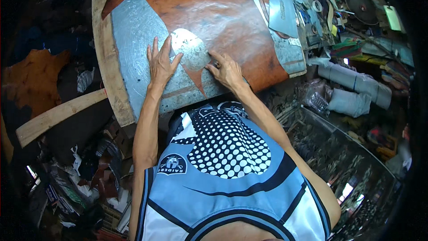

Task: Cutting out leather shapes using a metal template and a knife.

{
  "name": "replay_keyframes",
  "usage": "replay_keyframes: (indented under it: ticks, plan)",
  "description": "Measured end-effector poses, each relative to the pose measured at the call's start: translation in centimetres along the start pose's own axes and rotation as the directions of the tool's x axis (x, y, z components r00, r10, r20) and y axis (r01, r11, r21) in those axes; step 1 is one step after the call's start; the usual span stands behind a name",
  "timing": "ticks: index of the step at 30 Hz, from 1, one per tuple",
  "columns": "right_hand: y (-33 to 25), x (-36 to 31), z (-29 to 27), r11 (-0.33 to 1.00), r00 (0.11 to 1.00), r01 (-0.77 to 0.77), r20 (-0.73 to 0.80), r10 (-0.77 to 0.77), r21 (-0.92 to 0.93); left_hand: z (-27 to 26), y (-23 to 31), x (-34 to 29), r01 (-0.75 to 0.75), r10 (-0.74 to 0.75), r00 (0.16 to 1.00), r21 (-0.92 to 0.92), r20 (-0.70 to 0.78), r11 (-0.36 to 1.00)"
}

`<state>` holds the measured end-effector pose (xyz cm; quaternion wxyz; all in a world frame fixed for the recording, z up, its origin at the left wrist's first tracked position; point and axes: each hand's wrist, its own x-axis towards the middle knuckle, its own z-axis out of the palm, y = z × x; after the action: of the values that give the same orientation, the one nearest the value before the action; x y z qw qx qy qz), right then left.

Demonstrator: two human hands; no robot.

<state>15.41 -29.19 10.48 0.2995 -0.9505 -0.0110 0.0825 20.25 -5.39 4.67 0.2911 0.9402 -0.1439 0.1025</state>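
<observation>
A pale, worn template [189, 47] with a rounded outline lies flat on a brown leather hide [232, 22]. My left hand [162, 64] rests at the template's left edge with its fingers spread, partly over the grey board [138, 40]. At the template's right side is my right hand [226, 71]. Its index finger and thumb stand apart near the template's edge, and its other fingers curl under. A dark spot shows between that thumb and finger; what it is I cannot make out. Below the template a narrow, pointed tongue of brown leather [195, 78] lies on the grey surface.
Grey rounded templates [281, 11] and scraps lie along the table's right side. A wooden edge [107, 67] borders the left, where a plank [62, 116] juts out. Brown leather [35, 80] hangs at far left. Wrapped rolls [354, 82] lie at right, and scraps [96, 174] pile lower left.
</observation>
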Motion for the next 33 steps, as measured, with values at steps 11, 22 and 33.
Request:
replay_keyframes:
  ticks: [11, 22, 33]
  plan:
    - [-0.5, 2.0, -0.2, 1.0, 0.998, 0.007, -0.056, -0.006, 0.009, -1.2, -0.6, 2.8, -0.054, 0.055, 0.997, -0.033, 0.048, 0.998]
    - [0.4, 1.0, 0.2, 0.998, 0.999, 0.015, -0.053, -0.012, 0.064, -0.4, 1.6, -0.3, 0.073, -0.069, 0.995, -0.039, 0.077, 0.997]
    - [-0.6, 1.9, 0.6, 0.999, 0.992, 0.035, 0.125, -0.032, -0.023, 0.6, 1.8, 2.3, 0.253, -0.269, 0.963, -0.331, -0.001, 0.909]
